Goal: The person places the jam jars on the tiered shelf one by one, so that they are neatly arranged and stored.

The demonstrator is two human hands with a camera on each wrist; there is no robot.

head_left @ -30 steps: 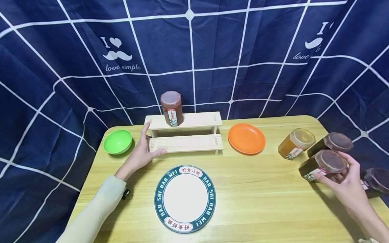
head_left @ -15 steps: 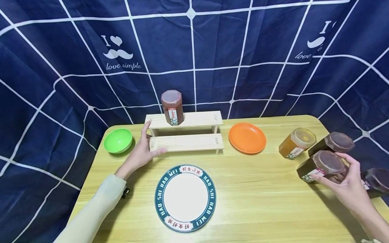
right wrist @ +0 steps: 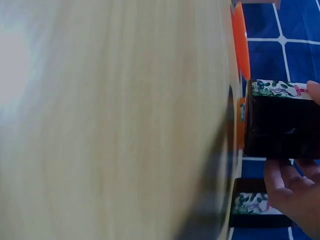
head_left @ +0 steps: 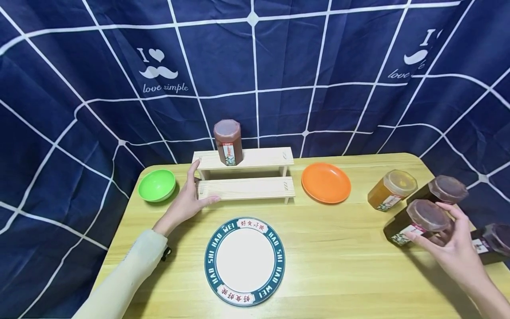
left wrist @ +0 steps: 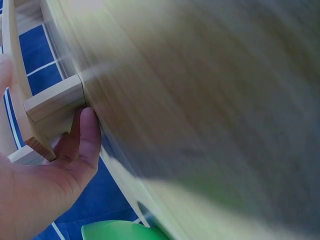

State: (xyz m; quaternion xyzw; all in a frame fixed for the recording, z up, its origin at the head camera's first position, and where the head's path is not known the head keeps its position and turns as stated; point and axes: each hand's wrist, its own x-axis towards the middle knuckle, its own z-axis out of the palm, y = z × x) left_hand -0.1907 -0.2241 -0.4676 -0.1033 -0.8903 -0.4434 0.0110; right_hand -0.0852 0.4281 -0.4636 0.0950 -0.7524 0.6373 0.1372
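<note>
My left hand (head_left: 185, 201) holds the left end of a small two-tier wooden rack (head_left: 247, 188), thumb along the front of the lower step. In the left wrist view its fingers (left wrist: 90, 135) curl behind the rack's end. A reddish-brown jar (head_left: 228, 144) with a white label stands on the upper step. At the right, my right hand (head_left: 454, 248) grips a dark eight-sided jar (head_left: 416, 221) between thumb and fingers. In the right wrist view this dark jar (right wrist: 282, 125) hangs just above the tabletop, its label facing the thumb.
An amber jar (head_left: 392, 190) and two more dark jars, one behind (head_left: 442, 188) and one to the right (head_left: 492, 243), stand near the held one. An orange plate (head_left: 326, 183), a green bowl (head_left: 156, 186) and a white plate with a teal rim (head_left: 211, 261) lie on the table.
My right hand has shifted the dark jar slightly left, toward the table's middle, and away from the jars beside it. The left hand stays on the rack.
</note>
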